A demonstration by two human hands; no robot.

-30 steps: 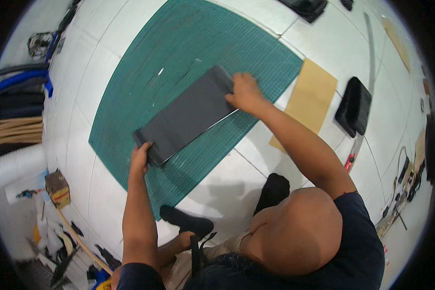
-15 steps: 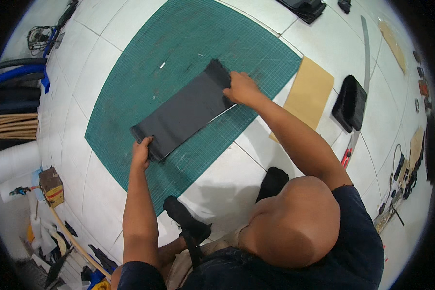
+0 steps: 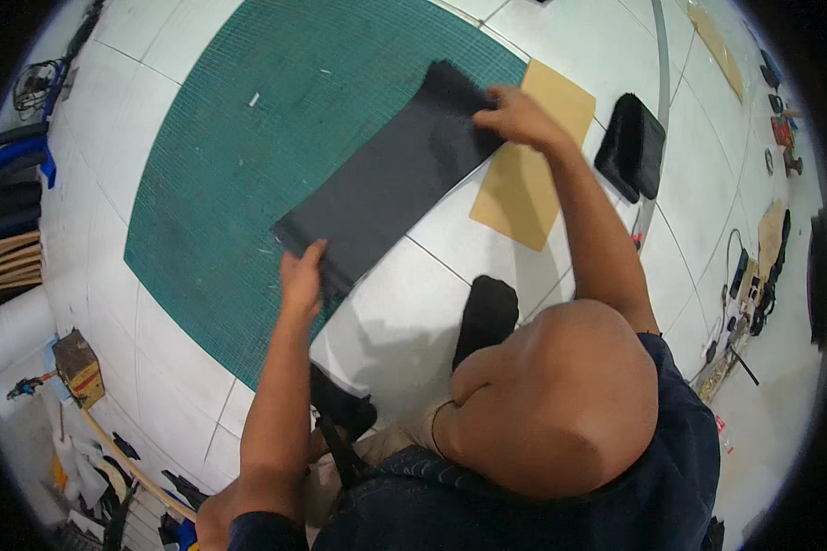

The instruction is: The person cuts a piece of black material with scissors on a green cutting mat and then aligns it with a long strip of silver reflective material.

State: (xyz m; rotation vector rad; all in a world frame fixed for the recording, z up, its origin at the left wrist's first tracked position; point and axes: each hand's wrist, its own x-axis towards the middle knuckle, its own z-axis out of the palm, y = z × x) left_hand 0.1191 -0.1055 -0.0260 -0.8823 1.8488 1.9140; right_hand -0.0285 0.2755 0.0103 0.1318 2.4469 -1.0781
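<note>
A long dark grey sheet of flexible material (image 3: 386,184), fuzzy at its far end, stretches slantwise between my hands above the green cutting mat (image 3: 211,184). My left hand (image 3: 303,275) grips its near corner, thumb on top and fingers underneath. At the far right end, my right hand (image 3: 521,119) pinches the sheet's edge, slightly blurred. The near long edge of the sheet hangs out past the mat over white tiles. Beneath my right hand and wrist lies a flat tan rectangular piece (image 3: 515,188), partly covered.
Right of the tan piece sits a folded black furry piece (image 3: 629,147), near a long metal ruler (image 3: 663,55). My feet in black socks (image 3: 485,317) rest on the tiles by the mat. A box (image 3: 78,367) and stacked rolls (image 3: 9,266) stand left; tools (image 3: 744,285) lie far right.
Both hands have carried the grey sheet rightward across the mat, its far end now beside the tan piece. My right hand has come over that piece. The whole view has shifted too.
</note>
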